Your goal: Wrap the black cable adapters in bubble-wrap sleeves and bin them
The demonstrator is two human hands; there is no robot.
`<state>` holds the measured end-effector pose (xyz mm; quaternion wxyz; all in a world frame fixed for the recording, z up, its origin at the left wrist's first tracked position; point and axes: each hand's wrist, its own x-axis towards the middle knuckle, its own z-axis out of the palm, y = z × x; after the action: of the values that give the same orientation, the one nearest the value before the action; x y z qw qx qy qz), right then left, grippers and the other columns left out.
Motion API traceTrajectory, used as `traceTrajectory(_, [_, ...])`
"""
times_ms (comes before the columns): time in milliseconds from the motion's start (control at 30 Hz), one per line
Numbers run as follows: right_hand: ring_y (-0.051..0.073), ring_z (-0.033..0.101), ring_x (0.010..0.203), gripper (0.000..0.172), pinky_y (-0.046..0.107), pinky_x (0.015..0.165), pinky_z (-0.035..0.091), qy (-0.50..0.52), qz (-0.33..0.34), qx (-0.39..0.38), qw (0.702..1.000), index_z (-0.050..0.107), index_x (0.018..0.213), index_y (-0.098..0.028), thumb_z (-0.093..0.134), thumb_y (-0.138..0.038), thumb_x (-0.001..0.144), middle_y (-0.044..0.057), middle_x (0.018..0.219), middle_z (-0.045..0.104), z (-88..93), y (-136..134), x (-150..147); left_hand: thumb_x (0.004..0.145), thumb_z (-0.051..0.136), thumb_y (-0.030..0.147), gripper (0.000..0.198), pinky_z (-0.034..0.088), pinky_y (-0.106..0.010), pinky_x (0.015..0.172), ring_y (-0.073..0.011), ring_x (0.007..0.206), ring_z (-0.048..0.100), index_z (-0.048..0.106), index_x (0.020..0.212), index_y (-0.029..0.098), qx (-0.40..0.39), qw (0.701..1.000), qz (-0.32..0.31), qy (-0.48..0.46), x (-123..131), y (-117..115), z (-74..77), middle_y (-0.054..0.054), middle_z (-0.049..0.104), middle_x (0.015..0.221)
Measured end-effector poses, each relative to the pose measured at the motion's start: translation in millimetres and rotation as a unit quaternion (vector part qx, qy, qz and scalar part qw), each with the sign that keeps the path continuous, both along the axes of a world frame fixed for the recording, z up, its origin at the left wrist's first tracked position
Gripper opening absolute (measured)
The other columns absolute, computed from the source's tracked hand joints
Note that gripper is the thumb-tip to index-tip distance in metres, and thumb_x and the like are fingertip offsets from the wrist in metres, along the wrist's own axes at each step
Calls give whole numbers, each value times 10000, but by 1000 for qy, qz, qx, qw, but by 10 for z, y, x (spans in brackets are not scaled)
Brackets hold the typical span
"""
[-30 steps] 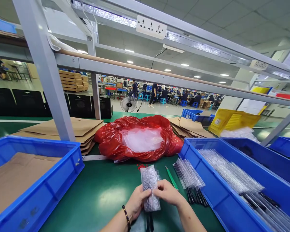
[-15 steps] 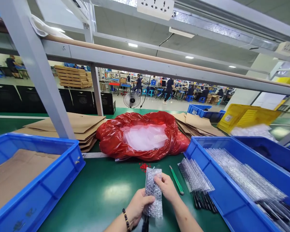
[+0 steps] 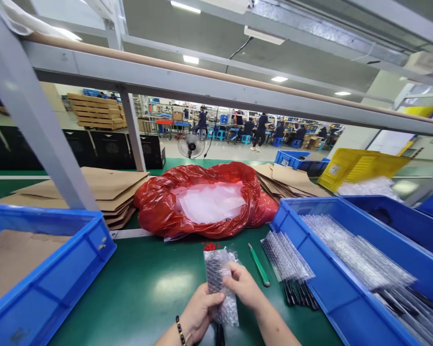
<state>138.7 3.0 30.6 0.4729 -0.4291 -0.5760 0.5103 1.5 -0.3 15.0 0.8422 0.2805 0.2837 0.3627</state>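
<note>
A bubble-wrap sleeve (image 3: 215,271) stands tilted up over the green table, with a black handle (image 3: 220,335) sticking out of its lower end. My left hand (image 3: 201,310) is closed on the sleeve's lower left side, thumb lying across the front. At the upper right side, the fingers of my right hand (image 3: 242,284) pinch the bubble wrap; they are slightly blurred. Just beyond the sleeve lies a small heap of red rings (image 3: 210,246). A green cutter (image 3: 259,265) rests to the right of my right hand. Several wrapped black-handled pieces (image 3: 287,257) lie beside it.
A red plastic bag (image 3: 159,204) holding white sheets stands ahead, flanked by flat cardboard (image 3: 104,185). Blue bins stand left (image 3: 90,250) and right (image 3: 312,269); the right one holds more wrapped pieces. A grey frame bar (image 3: 202,86) crosses above. People work far behind.
The bubble wrap has spread wider, with a second layer showing at its right. My right fingers have shifted slightly down over it. The camera view has moved a little.
</note>
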Motion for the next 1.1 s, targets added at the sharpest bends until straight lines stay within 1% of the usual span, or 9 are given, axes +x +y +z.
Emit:
traceTrajectory(133, [114,404,590,204,222,561,321,-113,-53,25,992,493,658,-180,541,-359,743,-30,623,460,48,-123,-83,521,790,255,343,449,-279,685,-189,688,612,672,812,117,4,1000,3,0,-9,45,-16,-73,680,723])
traceTrajectory(300, [112,409,543,221,226,516,279,-315,-168,78,931,437,573,-191,460,-265,780,-24,562,474,331,-227,127,580,773,275,334,462,-266,661,-181,721,618,636,856,145,40,998,-56,11,-20,46,-33,-74,664,800])
traceTrajectory(367, [125,466,567,199,231,536,303,-415,-212,62,883,493,626,-189,437,-260,803,1,605,543,506,-191,355,597,767,267,305,463,-245,636,-156,702,612,619,837,151,37,997,-67,28,-25,43,-34,-67,652,821])
traceTrajectory(433, [155,547,651,185,242,590,348,-540,-243,-2,806,560,735,-176,411,-236,825,48,712,617,633,-96,607,604,763,268,292,461,-235,621,-138,675,605,606,819,147,32,996,-67,42,-28,45,-32,-63,644,813])
traceTrajectory(500, [200,601,769,210,268,652,388,-632,-246,-77,731,602,858,-141,405,-207,834,114,843,652,666,36,824,602,765,267,293,455,-228,600,-125,641,594,595,805,141,30,996,-69,46,-29,50,-35,-55,638,777])
traceTrajectory(567, [238,617,839,218,294,687,414,-668,-235,-121,696,623,909,-102,443,-175,809,165,911,655,607,169,967,602,764,268,292,449,-223,583,-117,619,586,587,794,136,31,996,-75,44,-27,59,-52,-53,635,751])
traceTrajectory(767, [247,622,885,224,311,728,440,-692,-227,-120,674,653,915,-106,479,-174,792,164,935,664,346,307,1089,531,798,334,375,436,-221,527,-125,560,586,568,746,132,27,995,-80,48,1,111,-234,-61,638,693])
traceTrajectory(900, [273,588,945,227,350,787,419,-710,-250,-108,649,664,898,-120,475,-183,789,166,952,654,355,237,1158,514,805,362,404,439,-219,525,-126,554,594,562,743,135,24,995,-86,40,8,137,-299,-56,641,675])
traceTrajectory(1100, [299,506,1030,232,400,838,371,-725,-286,-90,621,652,895,-131,494,-221,750,172,1017,603,372,222,1102,551,787,369,381,441,-216,534,-121,559,605,561,749,134,28,995,-95,33,-2,125,-242,-50,648,675])
